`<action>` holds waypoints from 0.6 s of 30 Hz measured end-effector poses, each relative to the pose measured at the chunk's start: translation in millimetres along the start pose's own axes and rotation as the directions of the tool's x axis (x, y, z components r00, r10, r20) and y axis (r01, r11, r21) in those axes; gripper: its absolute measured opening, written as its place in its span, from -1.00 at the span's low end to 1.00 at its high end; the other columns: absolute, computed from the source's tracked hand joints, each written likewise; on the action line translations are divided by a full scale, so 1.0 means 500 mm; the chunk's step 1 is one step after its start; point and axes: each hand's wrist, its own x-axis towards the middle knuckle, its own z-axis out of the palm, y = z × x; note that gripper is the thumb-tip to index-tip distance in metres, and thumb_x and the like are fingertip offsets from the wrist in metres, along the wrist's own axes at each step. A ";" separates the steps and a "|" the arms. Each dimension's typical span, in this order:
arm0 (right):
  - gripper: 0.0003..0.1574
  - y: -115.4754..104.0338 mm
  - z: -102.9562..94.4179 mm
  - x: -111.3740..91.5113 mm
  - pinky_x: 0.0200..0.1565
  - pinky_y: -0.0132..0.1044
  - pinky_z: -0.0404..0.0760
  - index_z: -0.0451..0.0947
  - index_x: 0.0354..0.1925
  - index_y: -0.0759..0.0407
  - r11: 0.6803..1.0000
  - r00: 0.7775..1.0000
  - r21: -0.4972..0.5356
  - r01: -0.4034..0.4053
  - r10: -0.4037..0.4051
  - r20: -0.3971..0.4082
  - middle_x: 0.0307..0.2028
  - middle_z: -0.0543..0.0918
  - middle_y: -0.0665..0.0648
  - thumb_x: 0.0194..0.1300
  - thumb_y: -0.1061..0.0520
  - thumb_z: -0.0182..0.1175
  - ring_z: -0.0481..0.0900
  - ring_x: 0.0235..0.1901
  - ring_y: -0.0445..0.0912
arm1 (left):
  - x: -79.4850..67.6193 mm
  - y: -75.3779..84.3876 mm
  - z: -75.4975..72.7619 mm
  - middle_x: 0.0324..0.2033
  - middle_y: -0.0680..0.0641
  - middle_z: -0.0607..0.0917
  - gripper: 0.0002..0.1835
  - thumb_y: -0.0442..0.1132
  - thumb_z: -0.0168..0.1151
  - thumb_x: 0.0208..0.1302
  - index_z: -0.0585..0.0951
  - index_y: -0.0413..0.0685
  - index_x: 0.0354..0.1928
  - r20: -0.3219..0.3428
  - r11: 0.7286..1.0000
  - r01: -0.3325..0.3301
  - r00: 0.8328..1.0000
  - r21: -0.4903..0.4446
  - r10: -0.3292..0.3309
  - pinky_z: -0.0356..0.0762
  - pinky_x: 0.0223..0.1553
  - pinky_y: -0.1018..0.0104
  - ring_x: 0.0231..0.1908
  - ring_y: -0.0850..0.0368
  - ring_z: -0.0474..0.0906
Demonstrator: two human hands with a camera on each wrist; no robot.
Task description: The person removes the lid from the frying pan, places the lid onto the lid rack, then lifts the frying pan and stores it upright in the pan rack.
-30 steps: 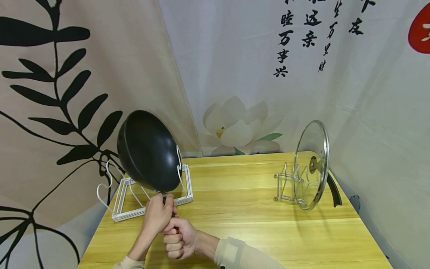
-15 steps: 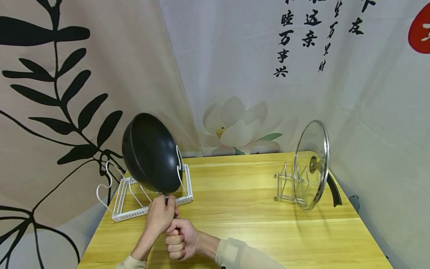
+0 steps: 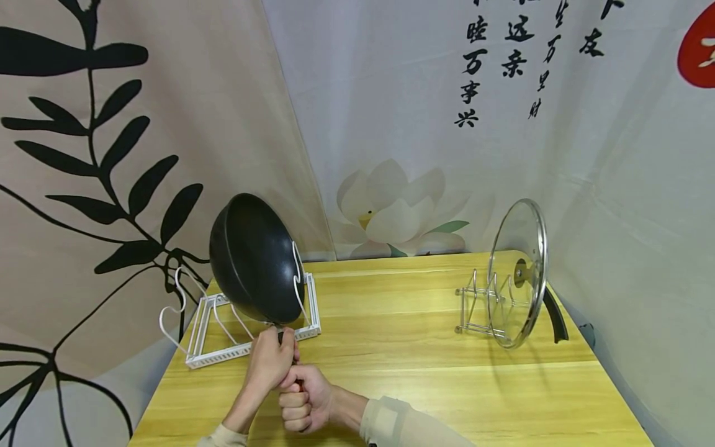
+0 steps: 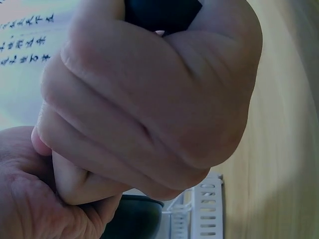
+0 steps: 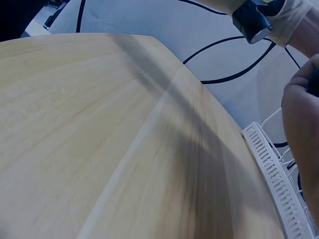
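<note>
A black wok (image 3: 257, 261) stands tilted on its side over a white rack (image 3: 220, 356), its bowl facing right and its right rim at the rack's heart-shaped wire divider (image 3: 298, 273). My left hand (image 3: 270, 360) grips the wok's dark handle just below the bowl. Lower down, my right hand (image 3: 306, 397) holds the same handle near its end, fingers curled round it and right against the left hand. Most of the handle is hidden inside the two fists. In the left wrist view the wok's dark edge (image 4: 133, 218) shows beneath the hands.
To the right, a glass lid (image 3: 518, 273) with a black handle (image 3: 555, 316) stands upright in a small metal wire rack (image 3: 475, 310). Both racks are on a yellow wooden table (image 3: 391, 323). Behind it hangs a printed cloth (image 3: 391, 124).
The wok has come slightly down and to the right, closer to the rack's right divider. Both hands have shifted a little right and down with its handle. The lid has stayed still.
</note>
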 end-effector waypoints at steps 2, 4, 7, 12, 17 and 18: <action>-0.49 0.002 -0.003 -0.002 -0.69 -0.29 -0.27 -0.02 -0.74 -0.12 1.000 1.000 0.007 0.001 -0.001 -0.002 -0.86 -0.06 -0.16 0.35 0.10 -0.55 -0.21 -0.83 -0.19 | 0.001 -0.003 0.004 -0.71 0.10 0.66 -0.55 -0.20 0.06 0.51 0.63 0.04 -0.63 0.001 1.000 -0.002 1.000 0.006 0.002 0.43 -0.45 0.36 -0.61 0.24 0.54; -0.49 0.003 -0.006 -0.003 -0.69 -0.30 -0.26 -0.01 -0.74 -0.13 1.000 1.000 0.011 0.002 -0.002 -0.005 -0.86 -0.05 -0.16 0.36 0.10 -0.56 -0.21 -0.83 -0.20 | 0.003 -0.004 0.007 -0.72 0.10 0.66 -0.54 -0.21 0.07 0.51 0.63 0.04 -0.65 0.001 1.000 -0.006 1.000 0.006 0.006 0.43 -0.46 0.36 -0.61 0.24 0.53; -0.48 0.004 -0.010 -0.005 -0.68 -0.30 -0.26 0.00 -0.74 -0.13 1.000 1.000 0.017 0.000 0.001 -0.014 -0.86 -0.05 -0.16 0.36 0.10 -0.56 -0.20 -0.84 -0.20 | 0.004 -0.005 0.010 -0.72 0.10 0.65 -0.53 -0.22 0.07 0.51 0.63 0.05 -0.66 0.001 1.000 -0.006 1.000 0.005 0.006 0.42 -0.47 0.36 -0.62 0.24 0.53; -0.47 0.007 -0.015 -0.008 -0.68 -0.30 -0.25 0.03 -0.74 -0.14 0.999 0.999 0.033 -0.008 0.009 -0.032 -0.87 0.00 -0.18 0.36 0.10 -0.55 -0.19 -0.84 -0.20 | 0.002 -0.012 0.017 -0.73 0.10 0.64 -0.53 -0.22 0.06 0.50 0.63 0.04 -0.66 0.009 1.000 0.005 1.000 0.000 -0.005 0.42 -0.46 0.36 -0.61 0.23 0.53; -0.47 0.010 -0.021 -0.011 -0.67 -0.31 -0.25 0.04 -0.75 -0.15 0.999 0.999 0.045 -0.012 0.014 -0.042 -0.88 0.03 -0.19 0.35 0.10 -0.54 -0.19 -0.83 -0.20 | 0.003 -0.015 0.022 -0.73 0.10 0.63 -0.53 -0.22 0.05 0.50 0.62 0.04 -0.67 0.023 1.000 0.009 1.000 0.000 -0.009 0.42 -0.46 0.36 -0.62 0.23 0.52; -0.47 0.010 -0.022 -0.012 -0.67 -0.31 -0.25 0.04 -0.75 -0.15 0.999 0.999 0.044 -0.010 0.012 -0.044 -0.88 0.03 -0.19 0.34 0.10 -0.54 -0.19 -0.83 -0.20 | 0.004 -0.015 0.023 -0.73 0.10 0.63 -0.53 -0.22 0.05 0.50 0.62 0.04 -0.67 0.024 1.000 0.007 1.000 0.000 -0.007 0.42 -0.46 0.36 -0.62 0.23 0.52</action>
